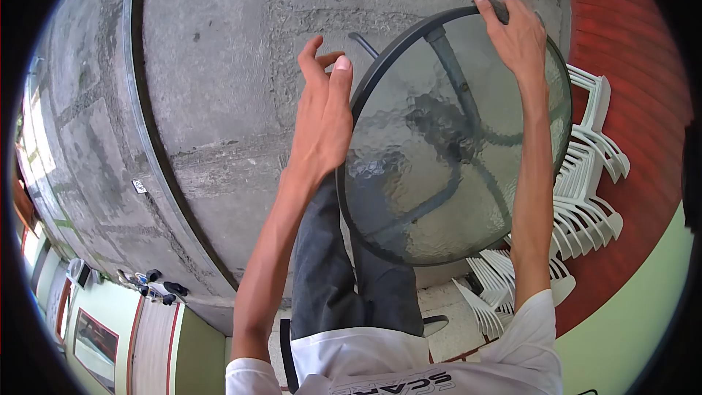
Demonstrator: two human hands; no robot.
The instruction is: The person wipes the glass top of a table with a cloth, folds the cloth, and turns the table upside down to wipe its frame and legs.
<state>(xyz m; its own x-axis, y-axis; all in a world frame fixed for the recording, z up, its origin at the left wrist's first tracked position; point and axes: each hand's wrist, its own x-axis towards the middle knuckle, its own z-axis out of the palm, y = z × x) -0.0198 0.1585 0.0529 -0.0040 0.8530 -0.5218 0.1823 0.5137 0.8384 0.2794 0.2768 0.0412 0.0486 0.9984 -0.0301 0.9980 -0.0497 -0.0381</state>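
Note:
A round glass-topped table [402, 205] with a dark rim is in front of me, its dark legs showing through the textured glass. My right hand [515, 36] is at the rim's upper right edge, thumb on one side and fingers bent over it. To the left, my left hand [325, 106] is raised beside the rim with its fingers loosely bent and apart, nothing in them. Its outer edge overlaps the rim; whether it touches, I cannot tell. One dark leg end pokes out past the rim near the left fingers.
Stacked white plastic chairs [585, 212] stand close on the right, by a red surface [629, 51]. A metal strip [157, 153] runs along the grey concrete [219, 44] on the left. Dark objects, perhaps footwear [174, 289], lie at the lower left near a door [152, 340].

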